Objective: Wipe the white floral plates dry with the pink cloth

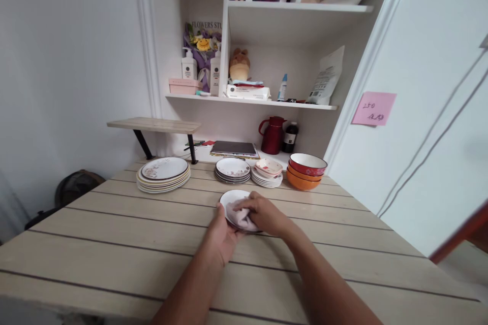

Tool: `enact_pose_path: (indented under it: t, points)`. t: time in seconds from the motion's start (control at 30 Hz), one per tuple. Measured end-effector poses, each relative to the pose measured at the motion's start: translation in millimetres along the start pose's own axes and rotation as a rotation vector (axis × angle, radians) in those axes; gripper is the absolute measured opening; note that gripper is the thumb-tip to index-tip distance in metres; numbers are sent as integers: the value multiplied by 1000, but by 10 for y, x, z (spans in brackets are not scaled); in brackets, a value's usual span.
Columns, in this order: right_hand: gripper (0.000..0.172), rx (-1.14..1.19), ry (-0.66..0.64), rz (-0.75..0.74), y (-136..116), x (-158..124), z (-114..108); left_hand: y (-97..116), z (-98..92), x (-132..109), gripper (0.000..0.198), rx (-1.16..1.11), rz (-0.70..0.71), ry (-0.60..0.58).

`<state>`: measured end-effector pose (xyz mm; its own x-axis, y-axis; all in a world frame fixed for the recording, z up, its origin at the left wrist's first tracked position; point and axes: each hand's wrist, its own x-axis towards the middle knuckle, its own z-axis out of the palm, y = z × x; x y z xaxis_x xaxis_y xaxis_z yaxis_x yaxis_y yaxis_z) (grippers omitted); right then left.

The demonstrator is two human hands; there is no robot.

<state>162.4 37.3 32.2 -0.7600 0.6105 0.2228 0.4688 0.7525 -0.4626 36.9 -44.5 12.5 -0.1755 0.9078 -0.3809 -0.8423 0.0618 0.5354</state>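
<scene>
A small white plate with a dark rim (230, 196) is tilted above the middle of the wooden table (152, 244). My left hand (222, 232) grips its lower left edge, thumb at the rim and fingers underneath. On the plate's face lies a crumpled pale pink cloth (240, 216), and my right hand (265, 212) is closed on it, pressing it against the plate. Behind the plate stand a stack of small dark-rimmed plates (233, 167) and a stack of small white plates with pinkish dishes on top (268, 167).
Larger plates (163, 168) are stacked at the left, by a small raised shelf (156, 124) on black legs. Red and orange bowls (306, 165) stand at the right. Behind are a dark red jug (272, 135), a dark bottle (291, 137) and a flat dark laptop-like object (234, 148).
</scene>
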Motion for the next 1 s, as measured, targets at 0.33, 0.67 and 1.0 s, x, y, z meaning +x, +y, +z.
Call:
enact_pose_path:
  t: [0.33, 0.67, 1.0]
  points:
    - [52, -46, 49, 171, 150, 46, -15, -7, 18, -19, 45, 27, -4, 11]
    - [43, 85, -159, -154, -134, -78, -130, 9, -22, -22, 48, 28, -11, -26]
    - [40, 106, 2, 35, 161, 135, 82, 0, 0, -7, 43, 27, -2, 15]
